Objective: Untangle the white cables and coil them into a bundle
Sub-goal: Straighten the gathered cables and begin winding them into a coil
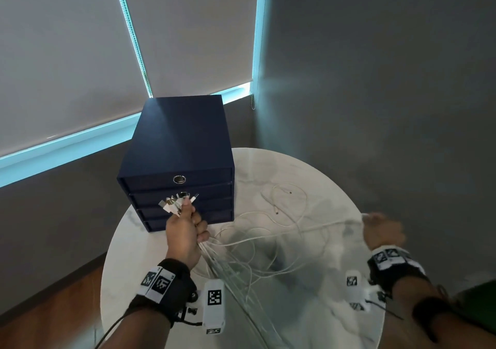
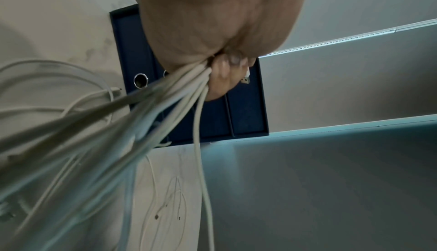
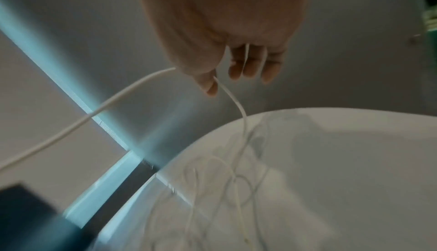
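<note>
the left hand (image 1: 185, 230) was closed in a fist around a gathered sheaf of white cables (image 1: 257, 244), raised above the table (image 1: 322, 171), with the plugs (image 1: 177, 202) fanned out above its knuckles. from below that fist the strands ran down and toward the right hand (image 1: 382, 230), sagging into loose, crossing loops on the table between the two hands. two free ends (image 1: 276, 212) lay beyond the loops, on the far side from the hands. a dark blue drawer box (image 1: 177, 144) stood just behind the left hand.

the right hand was blurred in the head view. the wrist view showed one strand (image 3: 113, 103) passing through it, between the thumb and loosely bent fingers (image 3: 250, 66); a light hold on that strand, drawn out to the side.

judgement: the untangling step was in hand, with one cable being separated from the rest while the plug ends were kept together. coiling had not begun. the next move would call for running the right hand along the strand until its end came free of the loops, without tightening any crossing.
</note>
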